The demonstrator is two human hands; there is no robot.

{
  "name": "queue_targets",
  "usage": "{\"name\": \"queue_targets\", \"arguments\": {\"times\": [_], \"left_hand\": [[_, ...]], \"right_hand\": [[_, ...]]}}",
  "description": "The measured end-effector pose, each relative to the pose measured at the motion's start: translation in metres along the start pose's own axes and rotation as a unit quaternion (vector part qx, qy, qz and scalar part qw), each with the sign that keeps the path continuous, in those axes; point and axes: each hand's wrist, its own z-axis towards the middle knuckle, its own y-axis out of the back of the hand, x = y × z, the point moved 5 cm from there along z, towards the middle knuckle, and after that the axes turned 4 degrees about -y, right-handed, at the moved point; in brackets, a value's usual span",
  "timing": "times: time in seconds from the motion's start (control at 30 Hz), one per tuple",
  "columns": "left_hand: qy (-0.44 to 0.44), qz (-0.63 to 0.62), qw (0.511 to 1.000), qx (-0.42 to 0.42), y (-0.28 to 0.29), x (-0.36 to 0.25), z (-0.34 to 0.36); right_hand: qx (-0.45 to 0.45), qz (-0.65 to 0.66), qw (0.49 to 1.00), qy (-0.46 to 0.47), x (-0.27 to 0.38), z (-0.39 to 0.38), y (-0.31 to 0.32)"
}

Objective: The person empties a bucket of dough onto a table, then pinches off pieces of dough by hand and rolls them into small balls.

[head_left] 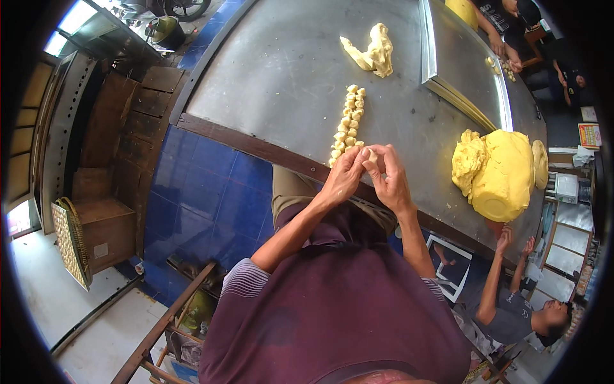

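Observation:
My left hand (343, 171) and my right hand (390, 176) meet at the near edge of the metal table (268, 83), their fingers pinched together on a small piece of pale dough (371, 155). Just beyond them lie rows of small dough balls (350, 118), partly hidden by my hands. Farther up rests a loose, irregular lump of pale dough (380, 51). To my right sits a large mass of yellow dough (499, 179) with a rougher lump (467, 160) against its left side.
Metal trays (460, 64) lie at the upper right. A co-worker's hands (505, 54) handle small pieces beyond them; another co-worker (511, 313) raises both hands at lower right. A wooden crate (102, 237) and blue-tiled floor (192, 198) are at left, a wooden frame (166, 320) at lower left.

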Motion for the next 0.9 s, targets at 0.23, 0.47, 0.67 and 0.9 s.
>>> {"name": "queue_targets", "arguments": {"times": [0.23,0.47,0.67,0.9], "left_hand": [[-0.045,0.055,0.997,0.031,-0.008,-0.016,-0.012],[0.009,-0.153,0.986,-0.064,0.016,0.007,-0.011],[-0.03,-0.109,0.988,-0.104,0.006,-0.007,0.001],[0.036,-0.122,0.992,0.016,-0.014,0.002,0.0]], "right_hand": [[-0.006,-0.032,0.992,-0.125,-0.077,0.016,-0.019],[0.02,-0.102,0.993,-0.057,-0.081,0.035,-0.032],[0.052,0.03,0.996,-0.064,-0.03,0.015,-0.005],[0.015,0.037,0.996,-0.077,-0.012,0.004,0.004]]}}
